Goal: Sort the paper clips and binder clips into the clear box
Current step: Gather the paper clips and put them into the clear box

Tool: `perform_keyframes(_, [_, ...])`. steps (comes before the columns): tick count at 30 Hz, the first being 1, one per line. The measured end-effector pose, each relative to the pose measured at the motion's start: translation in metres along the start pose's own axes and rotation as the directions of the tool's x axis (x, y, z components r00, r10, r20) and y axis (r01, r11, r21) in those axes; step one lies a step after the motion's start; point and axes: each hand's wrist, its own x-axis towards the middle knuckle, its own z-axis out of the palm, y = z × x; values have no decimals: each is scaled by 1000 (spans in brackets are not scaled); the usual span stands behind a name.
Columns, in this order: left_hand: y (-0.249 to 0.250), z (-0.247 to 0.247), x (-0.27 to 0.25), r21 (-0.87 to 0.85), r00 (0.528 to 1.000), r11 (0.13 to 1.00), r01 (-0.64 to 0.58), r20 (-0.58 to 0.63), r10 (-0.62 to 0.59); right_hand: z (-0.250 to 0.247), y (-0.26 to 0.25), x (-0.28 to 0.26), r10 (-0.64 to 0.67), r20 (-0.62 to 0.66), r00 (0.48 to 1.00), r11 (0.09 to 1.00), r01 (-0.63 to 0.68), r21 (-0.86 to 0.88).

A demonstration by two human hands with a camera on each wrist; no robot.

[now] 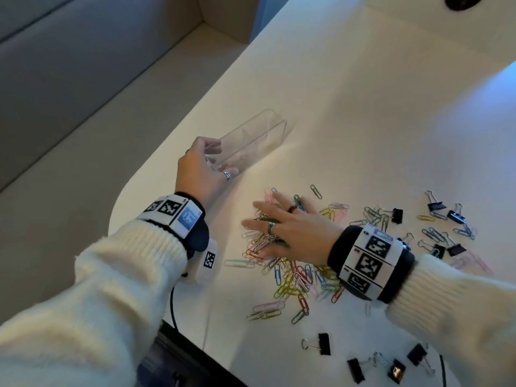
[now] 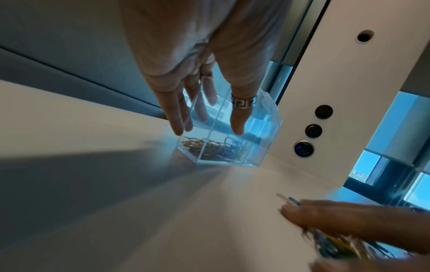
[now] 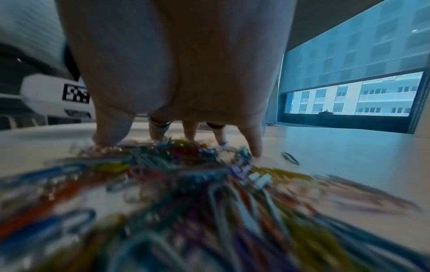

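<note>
The clear box (image 1: 252, 134) stands on the white table (image 1: 363, 101) at the left. My left hand (image 1: 220, 160) grips its near end, thumb on one side and fingers on the other. In the left wrist view the box (image 2: 244, 147) holds some paper clips (image 2: 209, 149) at its bottom, under my left hand (image 2: 209, 128). My right hand (image 1: 268, 227) lies flat, fingers spread, on a heap of coloured paper clips (image 1: 296, 275). The right wrist view shows that hand (image 3: 181, 145) with its fingertips pressed into the heap (image 3: 186, 184). Black binder clips (image 1: 437, 205) lie to the right, and others (image 1: 324, 343) near the front edge.
The table's rounded left edge (image 1: 117, 208) is close to my left wrist, with a drop to a grey floor beyond. A black cable (image 1: 171, 305) hangs at the front edge. A dark round hole (image 1: 460, 1) sits in the table's far right.
</note>
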Motion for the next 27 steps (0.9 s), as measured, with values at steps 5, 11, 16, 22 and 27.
perform_keyframes(5, [4,-24,-5,96,997,995,-32,68,25,8,18,-18,56,18,998,998,-56,-11])
perform_keyframes(11, [7,-53,-68,211,966,946,-248,-14,257,8,9,-57,153,-296,943,962,-74,261])
perform_keyframes(16, [-8,-29,-143,492,740,768,-409,672,-37,24,-13,-76,50,66,997,947,-68,313])
perform_keyframes(22, [-20,13,-146,466,654,734,-494,756,-39,45,-7,-68,98,4,995,918,-92,385])
perform_keyframes(27, [-3,13,-124,429,771,780,-455,628,104,39,11,-79,373,-246,894,764,-146,629])
